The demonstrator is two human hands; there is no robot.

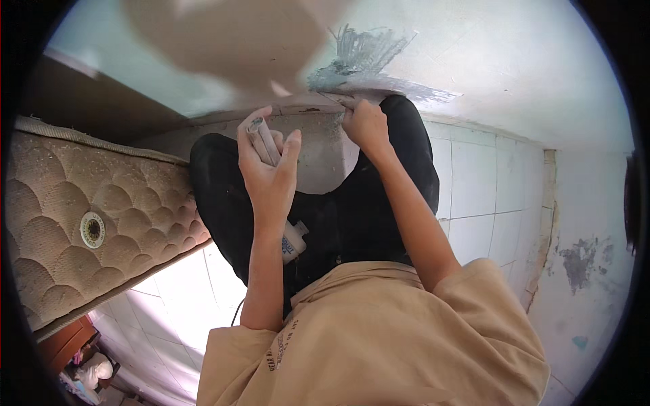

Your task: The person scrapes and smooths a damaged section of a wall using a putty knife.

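Observation:
My left hand (267, 172) is raised above my left knee, palm up. Its fingers curl round a short, dusty whitish block-like thing (263, 141) with a dark spot on its end; its exact kind is unclear. My right hand (367, 127) is closed beside my right knee, near the foot of the wall. A thin scraper (343, 101) sticks out from its fingers toward the wall, and the fist hides most of it. Just above, a grey smeared patch (369, 57) spreads over the pale wall (487, 61).
A quilted brown mattress (128, 203) stands on edge at my left. White floor tiles (470, 176) lie to the right, by a side wall with a grey patch (579, 264). A small white container (292, 242) rests at my lap. Reddish-brown furniture (68, 342) is at lower left.

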